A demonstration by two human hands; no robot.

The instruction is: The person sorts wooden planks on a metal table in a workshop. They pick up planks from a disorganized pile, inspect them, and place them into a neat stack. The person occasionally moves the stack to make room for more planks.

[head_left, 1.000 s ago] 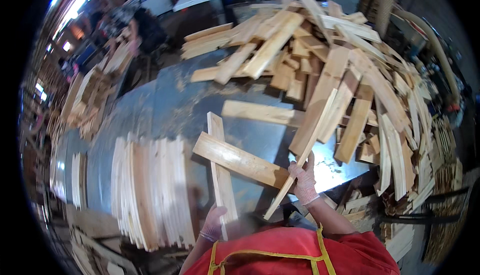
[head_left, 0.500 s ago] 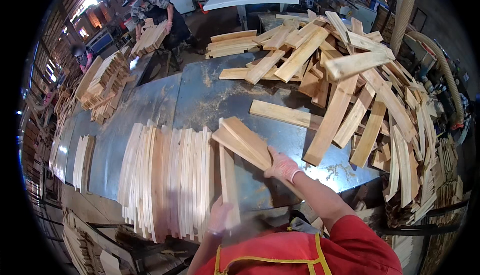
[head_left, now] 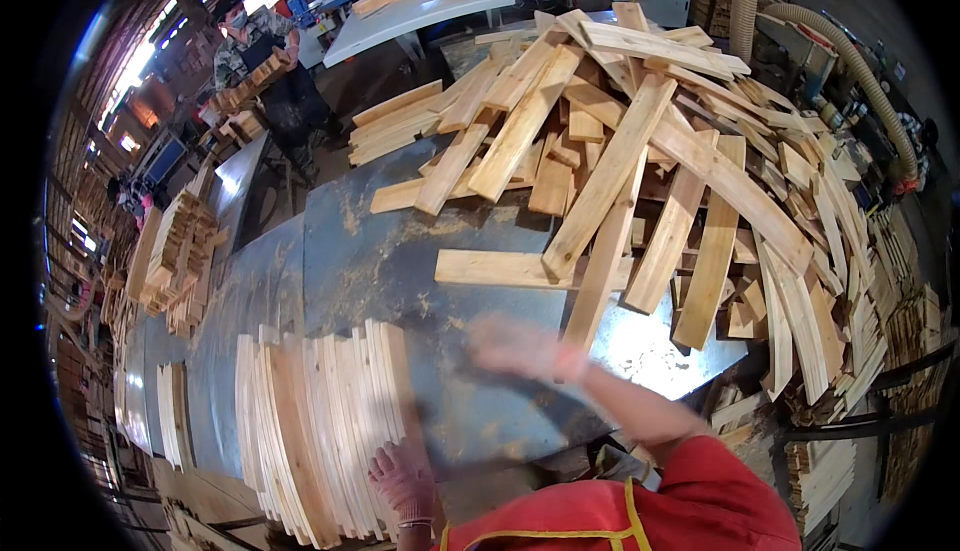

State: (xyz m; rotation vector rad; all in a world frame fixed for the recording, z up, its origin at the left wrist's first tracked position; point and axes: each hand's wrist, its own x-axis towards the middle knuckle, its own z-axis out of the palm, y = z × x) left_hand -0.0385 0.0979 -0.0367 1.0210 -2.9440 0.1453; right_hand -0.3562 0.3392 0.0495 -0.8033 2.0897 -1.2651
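A tight row of pale narrow boards (head_left: 335,421) stands on edge on the metal table in front of me, to the left. My left hand (head_left: 403,486), in a knitted glove, rests at the near right end of this row with its fingers apart. Over bare metal to the right of the row is my right hand (head_left: 520,349), gloved too and smeared by motion. No board shows in it, but its fingers cannot be made out. Just beyond it, one board (head_left: 605,271) slopes down from a big loose pile of boards (head_left: 690,161).
Sawdust lies on the metal table (head_left: 370,251). A short stack of boards (head_left: 172,416) and a crosswise stack (head_left: 175,256) stand to the left. At the far left a person (head_left: 265,71) holds boards. A white table (head_left: 430,16) and a ribbed hose (head_left: 860,61) are farther back.
The boards in my right hand and the board by my left hand are no longer there. A further board lies on the pile's near side. My view has shifted right.
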